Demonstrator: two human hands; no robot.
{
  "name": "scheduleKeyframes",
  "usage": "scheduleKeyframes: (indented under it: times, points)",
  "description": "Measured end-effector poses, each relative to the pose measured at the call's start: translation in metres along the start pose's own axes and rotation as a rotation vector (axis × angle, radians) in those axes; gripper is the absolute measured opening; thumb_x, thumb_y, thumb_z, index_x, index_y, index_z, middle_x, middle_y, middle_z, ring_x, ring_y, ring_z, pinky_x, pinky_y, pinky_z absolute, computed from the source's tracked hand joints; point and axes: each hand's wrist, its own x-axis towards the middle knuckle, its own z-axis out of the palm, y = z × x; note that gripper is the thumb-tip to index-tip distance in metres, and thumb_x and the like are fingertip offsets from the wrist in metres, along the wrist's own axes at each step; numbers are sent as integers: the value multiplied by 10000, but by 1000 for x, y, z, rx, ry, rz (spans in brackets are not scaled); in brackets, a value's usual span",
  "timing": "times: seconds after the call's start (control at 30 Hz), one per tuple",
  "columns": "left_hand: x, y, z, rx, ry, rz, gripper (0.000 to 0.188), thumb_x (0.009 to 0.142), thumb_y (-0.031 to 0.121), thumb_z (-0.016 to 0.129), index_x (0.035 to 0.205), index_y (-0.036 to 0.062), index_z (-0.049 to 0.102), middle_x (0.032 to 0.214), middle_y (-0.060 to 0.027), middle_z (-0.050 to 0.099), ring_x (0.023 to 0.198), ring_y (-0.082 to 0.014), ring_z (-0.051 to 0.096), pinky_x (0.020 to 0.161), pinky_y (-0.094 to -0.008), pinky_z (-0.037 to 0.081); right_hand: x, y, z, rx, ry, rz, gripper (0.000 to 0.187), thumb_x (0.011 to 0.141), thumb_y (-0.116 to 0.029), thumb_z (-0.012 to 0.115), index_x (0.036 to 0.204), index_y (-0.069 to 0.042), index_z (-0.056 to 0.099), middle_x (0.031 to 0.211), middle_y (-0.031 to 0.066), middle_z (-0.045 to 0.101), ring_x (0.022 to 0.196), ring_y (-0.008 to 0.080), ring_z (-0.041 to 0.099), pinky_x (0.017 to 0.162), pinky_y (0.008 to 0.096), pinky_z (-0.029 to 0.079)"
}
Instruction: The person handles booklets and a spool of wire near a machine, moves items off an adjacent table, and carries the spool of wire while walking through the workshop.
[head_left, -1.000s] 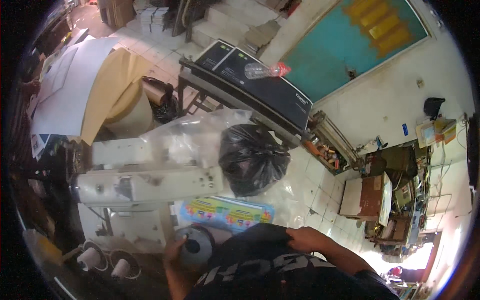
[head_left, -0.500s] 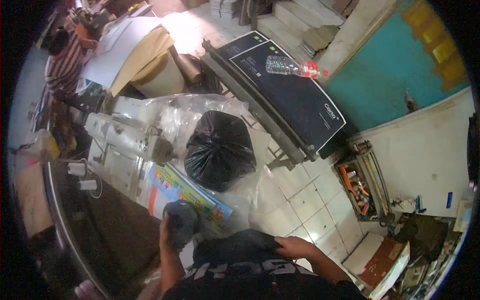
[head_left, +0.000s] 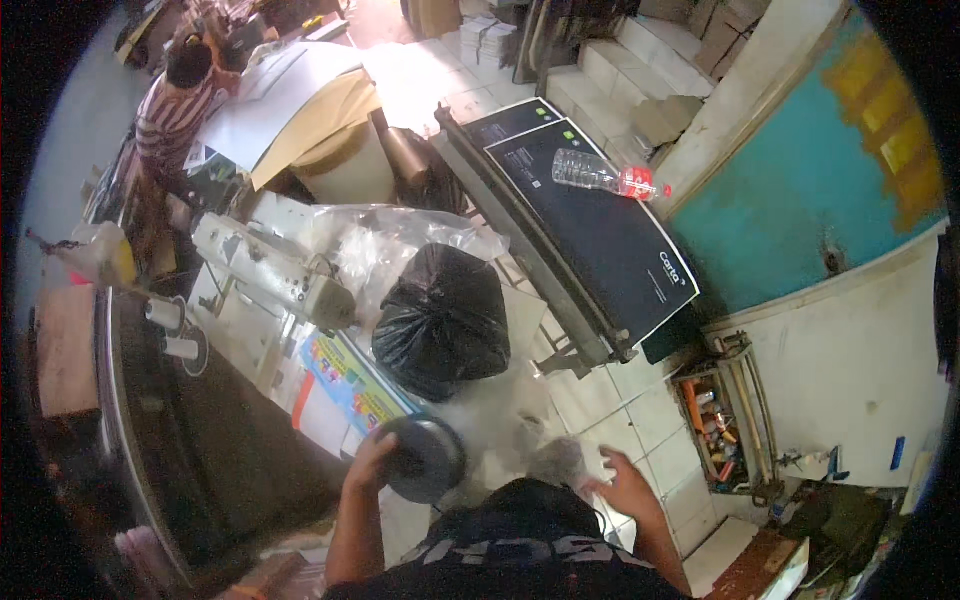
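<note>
My left hand (head_left: 368,468) grips the rim of a round black thing (head_left: 428,458), flat and disc-like with a raised inner ring; its kind I cannot make out. My right hand (head_left: 628,488) is open, its fingers apart, beside a blurred greyish see-through thing (head_left: 557,462) that looks like thin plastic. Whether the fingers touch it I cannot tell. Just beyond both hands, a tied black plastic bag (head_left: 443,325) rests on clear plastic sheeting (head_left: 365,240). A colourful printed sheet (head_left: 358,385) lies beside the left hand.
A white sewing machine (head_left: 275,265) stands at the left on a dark table (head_left: 240,430), with thread spools (head_left: 165,315). Farther right, a plastic bottle (head_left: 600,175) lies on a dark panel (head_left: 600,240). A tool box (head_left: 715,430) sits at right. Another person (head_left: 170,110) is at the far left.
My left hand has moved right, and the black round thing now shows its broad face. My right hand has left the edge of my dark shirt and spread its fingers. The whole view has shifted.
</note>
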Motion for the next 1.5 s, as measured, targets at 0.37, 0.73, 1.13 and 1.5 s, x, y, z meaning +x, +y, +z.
scheduleKeyframes:
  times: [0.37,0.73,1.13,1.5]
  points:
    - [156,-39,318,628,2,196,765,765,561,658,1241,-16,499,1171,-220,573,1080,-322,561,960,-385,415,107,2,-164,979,-94,-279,615,812,-242,693,1309,-14,412,1172,117,559,1035,266,576,892,397,490]
    - [89,-61,286,762,-138,-174,584,890,535,520,1160,19,570,1000,-128,636,944,-185,596,804,-317,472,321,91,-296,935,262,-219,478,867,-279,640,1237,-12,498,1183,135,566,999,283,595,845,429,506]
    - [63,-224,187,-1008,923,58,1052,763,609,641,1435,-18,129,1368,-220,374,1154,-319,480,928,-424,448,377,106,-310,609,96,-73,586,837,-372,619,1211,71,530,1187,176,577,1004,299,594,888,401,466]
    - [83,-227,124,-1301,1036,693,628,822,554,602,1265,126,476,1247,-143,514,1124,-303,505,923,-461,424,294,-55,-216,1,909,-743,515,875,-202,617,1246,97,420,1215,216,516,1053,312,544,923,382,415]
